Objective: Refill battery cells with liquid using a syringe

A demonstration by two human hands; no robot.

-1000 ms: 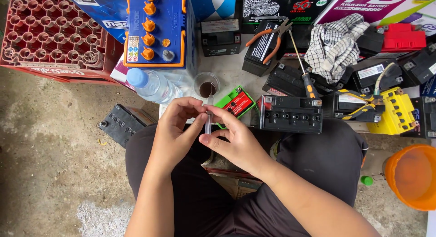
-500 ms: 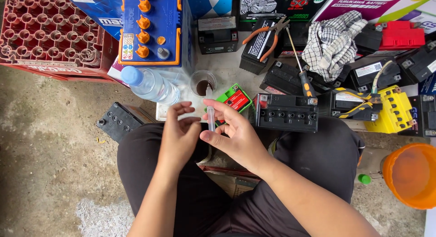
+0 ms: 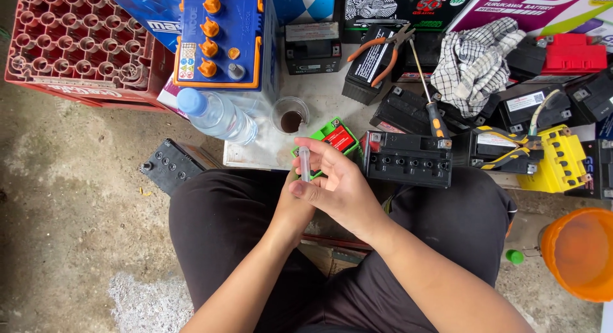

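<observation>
1. Right now we are holding a small clear syringe-like tube [image 3: 305, 163] upright in our right hand [image 3: 341, 191], its fingers curling loosely around it and the thumb pressing near its lower end.
2. We are keeping our left hand [image 3: 295, 208] tucked under the right one (mostly hidden by it), so we cannot tell how far it is closed or whether it is touching the tube.
3. We are sitting with both hands over our lap, the tube standing just in front of a small green and red battery [image 3: 334, 137] at the near edge of the low work surface [image 3: 255, 155].
4. We are seeing a small clear cup [image 3: 291, 114] with dark liquid just beyond the hands, and a plastic water bottle [image 3: 215, 116] with a blue cap lying beside it to the left.
5. We are looking at a black battery [image 3: 407, 158] with a row of open filler holes lying just right of the right hand.
6. We are noticing a screwdriver [image 3: 426, 90] and orange-handled pliers [image 3: 380, 49] resting on more black batteries farther back, with a checked cloth [image 3: 476, 63] to their right.
7. We are also seeing a blue battery [image 3: 220, 33] with orange caps, a red crate [image 3: 70, 45] at far left, a yellow battery [image 3: 562, 159] and an orange bucket [image 3: 581, 253] at the right.
</observation>
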